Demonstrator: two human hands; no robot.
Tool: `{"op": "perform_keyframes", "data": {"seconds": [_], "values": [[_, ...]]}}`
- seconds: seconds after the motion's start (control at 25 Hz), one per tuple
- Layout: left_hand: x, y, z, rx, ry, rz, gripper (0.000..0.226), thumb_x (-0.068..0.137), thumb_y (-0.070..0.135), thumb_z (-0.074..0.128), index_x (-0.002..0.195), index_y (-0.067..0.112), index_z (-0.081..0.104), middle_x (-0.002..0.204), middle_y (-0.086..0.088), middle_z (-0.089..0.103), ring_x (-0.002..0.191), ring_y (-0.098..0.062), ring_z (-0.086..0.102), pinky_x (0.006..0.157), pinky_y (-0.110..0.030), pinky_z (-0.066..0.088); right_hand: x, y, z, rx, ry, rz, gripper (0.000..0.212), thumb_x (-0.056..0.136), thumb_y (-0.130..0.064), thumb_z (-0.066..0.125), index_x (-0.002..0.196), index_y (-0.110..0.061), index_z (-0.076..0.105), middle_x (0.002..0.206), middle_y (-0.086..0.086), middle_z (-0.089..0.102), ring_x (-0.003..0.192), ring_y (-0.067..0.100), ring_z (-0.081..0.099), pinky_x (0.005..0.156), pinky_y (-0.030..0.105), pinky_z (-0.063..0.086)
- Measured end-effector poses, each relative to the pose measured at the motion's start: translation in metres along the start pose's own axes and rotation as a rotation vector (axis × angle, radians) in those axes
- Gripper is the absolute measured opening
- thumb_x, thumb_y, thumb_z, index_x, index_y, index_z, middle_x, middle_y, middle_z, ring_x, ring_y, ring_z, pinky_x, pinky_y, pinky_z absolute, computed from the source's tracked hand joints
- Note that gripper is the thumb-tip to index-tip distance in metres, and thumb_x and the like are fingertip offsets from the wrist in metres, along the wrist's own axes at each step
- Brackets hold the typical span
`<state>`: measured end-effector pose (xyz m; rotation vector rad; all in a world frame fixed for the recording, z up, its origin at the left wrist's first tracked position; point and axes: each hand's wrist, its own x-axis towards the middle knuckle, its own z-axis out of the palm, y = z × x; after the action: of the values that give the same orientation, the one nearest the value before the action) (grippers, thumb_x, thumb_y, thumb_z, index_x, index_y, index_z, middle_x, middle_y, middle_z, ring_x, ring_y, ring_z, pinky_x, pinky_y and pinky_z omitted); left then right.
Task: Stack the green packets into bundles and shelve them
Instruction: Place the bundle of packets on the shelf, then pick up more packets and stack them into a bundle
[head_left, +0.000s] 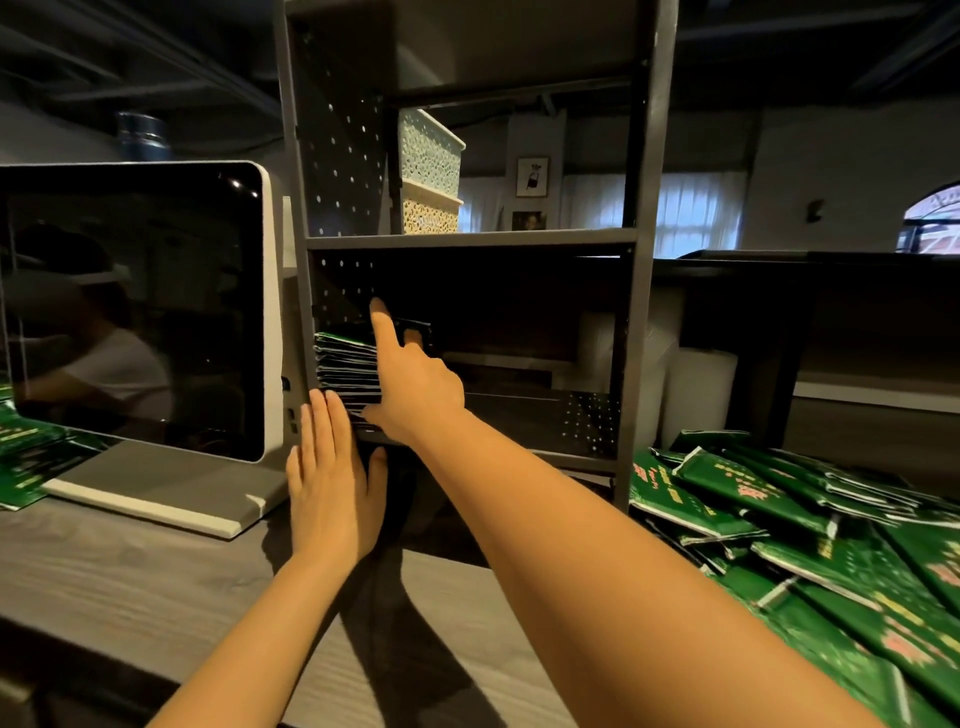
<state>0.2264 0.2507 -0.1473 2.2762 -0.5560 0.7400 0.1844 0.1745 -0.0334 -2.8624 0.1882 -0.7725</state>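
Dim room, grey wood-grain worktop (156, 582), and on it a dark grey metal shelving unit with perforated side walls (641, 249). We see the bundle of stacked green packets (345, 364) in the lower compartment, on the shelf floor, tight against the left perforated wall.

From where we stand, the bundle lies straight ahead and a little left of both hands. Its long axis runs into the depth of the shelf, away from us, with one short end facing out.

Our left hand (332, 483) is flat with the fingers straight and together, and their tips touch that front end low down. Our right hand (415, 384) lies against the bundle's right long side. Its index finger is laid straight up along the top edge and its thumb sits at the lower front corner. The other fingers are folded out of sight, so we cannot tell whether the right hand clasps the stack or only steadies it.

We judge that the coming move is a push along the long axis to seat the bundle deeper and square it. The left hand is placed to drive that push, while the right hand keeps the side flush.

A loose heap of green printed packets (779, 519) lies on the worktop to the right of the shelving unit, nearer our right arm. A white-framed dark monitor (135, 306) stands to the left.
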Motion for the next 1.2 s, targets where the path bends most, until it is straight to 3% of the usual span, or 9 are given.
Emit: {"op": "perform_keyframes", "data": {"seconds": [0.08, 0.2, 0.32, 0.52, 0.72, 0.84, 1.04, 1.2], "values": [[-0.006, 0.008, -0.008, -0.007, -0.021, 0.037, 0.069, 0.1, 0.03, 0.032, 0.145, 0.02, -0.02, 0.152, 0.003, -0.025, 0.142, -0.013, -0.021, 0.117, -0.041, -0.001, -0.01, 0.009, -0.012, 0.0, 0.06, -0.028, 0.087, 0.086, -0.022, 0.066, 0.149, -0.025, 0.007, 0.134, 0.014, 0.047, 0.108, 0.037, 0.058, 0.075, 0.042, 0.048], [-0.014, 0.025, -0.021, -0.051, -0.046, 0.103, 0.061, 0.1, 0.025, 0.03, 0.151, 0.017, -0.002, 0.159, 0.001, -0.008, 0.145, -0.013, -0.012, 0.117, -0.039, 0.002, -0.035, 0.029, -0.03, -0.025, 0.113, -0.09, 0.049, 0.093, -0.024, 0.055, 0.138, -0.018, 0.037, 0.13, 0.008, 0.05, 0.111, 0.033, 0.055, 0.08, 0.041, 0.046], [-0.026, 0.043, -0.038, -0.1, -0.133, 0.252, 0.054, 0.101, 0.031, 0.026, 0.151, 0.021, 0.008, 0.158, 0.008, -0.002, 0.141, -0.002, -0.012, 0.116, -0.032, 0.001, -0.067, 0.053, -0.048, -0.06, 0.092, -0.147, 0.029, 0.095, -0.024, 0.049, 0.123, -0.016, 0.053, 0.119, 0.005, 0.056, 0.105, 0.029, 0.057, 0.076, 0.037, 0.046], [-0.054, 0.084, -0.064, -0.101, -0.438, 0.511, 0.071, 0.085, 0.065, 0.012, 0.147, 0.033, 0.02, 0.153, 0.019, 0.014, 0.139, 0.006, 0.004, 0.113, -0.023, 0.007, -0.128, 0.094, -0.09, -0.126, -0.01, -0.103, 0.022, 0.092, -0.025, 0.051, 0.113, -0.023, 0.056, 0.105, 0.0, 0.065, 0.097, 0.027, 0.059, 0.076, 0.039, 0.05], [-0.087, 0.139, -0.066, -0.129, -0.617, 0.597, 0.046, 0.098, 0.043, 0.034, 0.143, 0.036, 0.029, 0.146, 0.019, 0.032, 0.128, 0.009, 0.026, 0.106, -0.016, 0.024, -0.194, 0.141, -0.124, -0.177, -0.138, -0.001, 0.026, 0.089, -0.024, 0.054, 0.115, -0.025, 0.058, 0.104, -0.006, 0.066, 0.095, 0.023, 0.06, 0.078, 0.038, 0.051], [-0.109, 0.166, -0.053, -0.139, -0.703, 0.629, 0.051, 0.096, 0.044, 0.04, 0.144, 0.034, 0.028, 0.148, 0.016, 0.031, 0.132, 0.001, 0.031, 0.106, -0.02, 0.031, -0.227, 0.172, -0.133, -0.183, -0.194, 0.075, 0.028, 0.088, -0.025, 0.056, 0.116, -0.025, 0.058, 0.103, -0.007, 0.066, 0.095, 0.02, 0.06, 0.08, 0.035, 0.05], [-0.147, 0.183, -0.02, -0.109, -0.807, 0.514, 0.081, 0.091, 0.053, 0.047, 0.151, 0.024, 0.0, 0.157, 0.007, 0.01, 0.143, -0.011, 0.012, 0.115, -0.028, 0.016, -0.264, 0.204, -0.125, -0.121, -0.296, 0.172, 0.028, 0.09, -0.024, 0.055, 0.117, -0.02, 0.061, 0.108, 0.0, 0.067, 0.096, 0.019, 0.061, 0.082, 0.032, 0.05], [-0.168, 0.191, 0.001, -0.122, -0.832, 0.464, 0.084, 0.093, 0.053, 0.042, 0.15, 0.024, -0.012, 0.158, 0.007, -0.009, 0.144, -0.009, -0.008, 0.117, -0.029, 0.003, -0.277, 0.207, -0.115, -0.094, -0.343, 0.194, 0.039, 0.093, -0.036, 0.053, 0.126, -0.016, 0.055, 0.118, 0.003, 0.063, 0.102, 0.02, 0.059, 0.087, 0.034, 0.049]]}}
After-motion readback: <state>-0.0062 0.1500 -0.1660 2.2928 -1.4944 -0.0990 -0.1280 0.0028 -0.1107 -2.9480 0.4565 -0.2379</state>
